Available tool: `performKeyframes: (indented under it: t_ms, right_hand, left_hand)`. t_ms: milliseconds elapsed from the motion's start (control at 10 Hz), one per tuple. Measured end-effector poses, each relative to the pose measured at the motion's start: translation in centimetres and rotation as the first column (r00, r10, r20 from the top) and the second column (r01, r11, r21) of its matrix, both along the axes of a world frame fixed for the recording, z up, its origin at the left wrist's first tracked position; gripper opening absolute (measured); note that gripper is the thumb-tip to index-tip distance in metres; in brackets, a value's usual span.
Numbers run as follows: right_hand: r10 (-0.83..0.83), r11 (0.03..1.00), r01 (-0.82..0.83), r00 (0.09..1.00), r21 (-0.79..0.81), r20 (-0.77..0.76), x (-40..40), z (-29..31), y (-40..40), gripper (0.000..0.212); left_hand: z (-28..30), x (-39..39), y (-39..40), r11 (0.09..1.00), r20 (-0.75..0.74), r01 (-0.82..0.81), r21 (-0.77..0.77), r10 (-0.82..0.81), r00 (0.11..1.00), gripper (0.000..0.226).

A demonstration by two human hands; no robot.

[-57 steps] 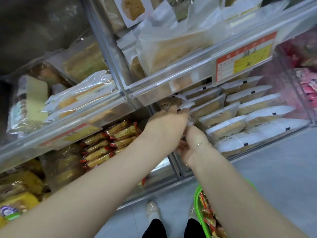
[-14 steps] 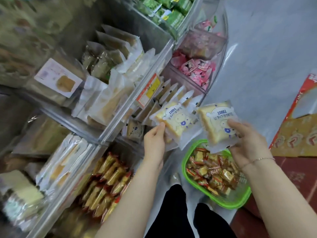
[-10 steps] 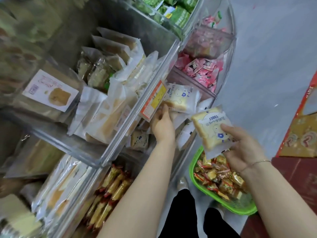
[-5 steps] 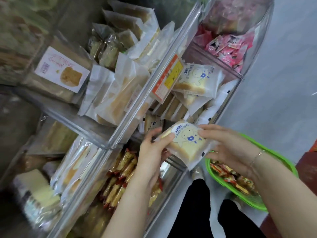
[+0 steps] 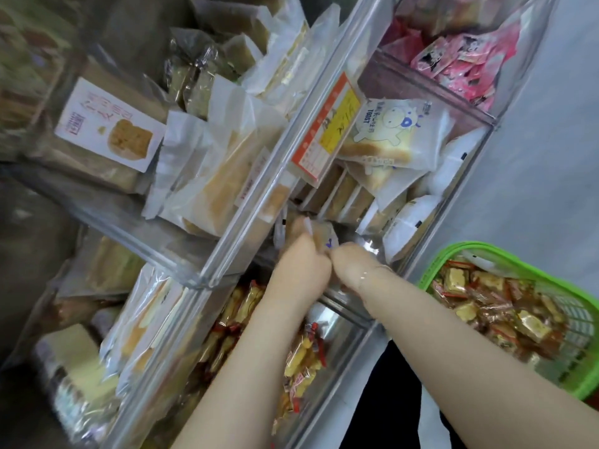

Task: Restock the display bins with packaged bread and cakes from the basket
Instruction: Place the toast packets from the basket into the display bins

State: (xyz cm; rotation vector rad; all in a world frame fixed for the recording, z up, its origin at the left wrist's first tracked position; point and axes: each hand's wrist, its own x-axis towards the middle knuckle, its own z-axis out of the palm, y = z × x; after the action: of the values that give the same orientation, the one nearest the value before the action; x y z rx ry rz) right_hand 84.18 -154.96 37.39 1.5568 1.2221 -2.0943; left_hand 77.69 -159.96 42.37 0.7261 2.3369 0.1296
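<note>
Toast packet (image 5: 324, 238) in white wrapper with blue print: mostly hidden, low at near end of clear display bin (image 5: 453, 176). Second toast packet (image 5: 393, 131), cartoon figure and "TOAST" print, lies flat atop upright row of packaged bread (image 5: 346, 196) in same bin. Green basket (image 5: 486, 251) at right, holding small gold-and-red wrapped cakes (image 5: 486, 303).

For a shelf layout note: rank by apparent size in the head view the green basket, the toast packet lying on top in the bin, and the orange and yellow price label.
1. green basket, though it is nearest the camera and cut off by the frame
2. toast packet
3. price label
</note>
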Motion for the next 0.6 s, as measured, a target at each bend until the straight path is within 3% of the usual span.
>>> performKeyframes:
  t_ms: [100, 200, 300, 400, 500, 600]
  right_hand:
    - [-0.010, 0.998, 0.011, 1.000, -0.056, 0.019, -1.3, -2.2, 0.0, 0.041]
    - [-0.145, 0.985, 0.141, 0.989, -0.101, -0.032, -2.2, -3.9, 0.0, 0.040]
    - [-0.210, 0.977, 0.207, 0.976, -0.047, -0.064, -3.1, -4.8, -0.5, 0.038]
    - [-0.216, 0.974, 0.222, 0.968, 0.039, -0.127, -3.4, -5.4, -0.6, 0.036]
    - [-0.216, 0.976, 0.217, 0.962, -0.011, -0.165, -3.1, -6.1, -0.8, 0.042]
    - [-0.208, 0.978, 0.211, 0.962, -0.005, -0.178, -3.1, -6.9, -1.1, 0.047]
  left_hand:
    - [-1.5, -0.7, 2.1, 0.989, -0.174, 0.003, -0.147, -0.029, 0.984, 0.047]
    - [-3.2, -0.9, 2.5, 0.946, -0.348, 0.048, -0.320, -0.165, 0.923, 0.045]
    - [-3.9, -1.0, 1.6, 0.932, -0.481, 0.079, -0.354, -0.253, 0.840, 0.051]
    - [-4.5, -1.7, 1.8, 0.944, -0.445, 0.016, -0.329, -0.170, 0.879, 0.056]
    - [-4.7, -2.5, 2.8, 0.963, -0.427, -0.086, -0.255, -0.033, 0.903, 0.059]
    - [-5.0, -3.4, 3.0, 0.988, -0.378, -0.073, -0.137, 0.016, 0.926, 0.049]
